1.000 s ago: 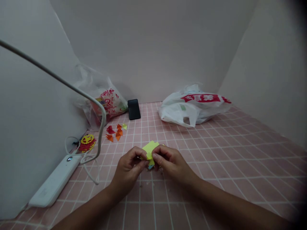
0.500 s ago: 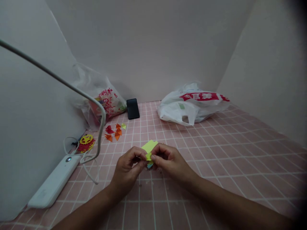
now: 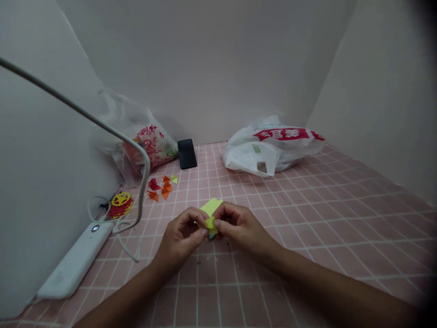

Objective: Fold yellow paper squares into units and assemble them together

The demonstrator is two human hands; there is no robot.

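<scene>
Between the fingertips of both hands is a small folded piece of yellow paper [image 3: 209, 223]. My left hand [image 3: 186, 232] pinches its left side with thumb and forefinger. From the right, my right hand [image 3: 239, 225] pinches the other side. Just behind the fingers lies a stack of yellow-green paper sheets [image 3: 211, 206] on the table. A bit of blue shows under the fingers, too small to name. Farther left sit several small folded paper pieces: orange ones [image 3: 165, 187], a red one [image 3: 154, 184] and a yellow one [image 3: 174, 179].
A white power bank-like device [image 3: 73, 262] with a cable [image 3: 145, 182] lies at left, beside red and yellow cut-out discs [image 3: 121, 202]. Toward the wall are a clear plastic bag [image 3: 146, 146], a black phone [image 3: 187, 154] and a white plastic bag [image 3: 269, 146]. Pink checked cloth [image 3: 324, 218] covers the table.
The fingers have shifted slightly on the yellow paper, whose visible shape is a little different. The whole view has moved a little; both hands keep their pinch.
</scene>
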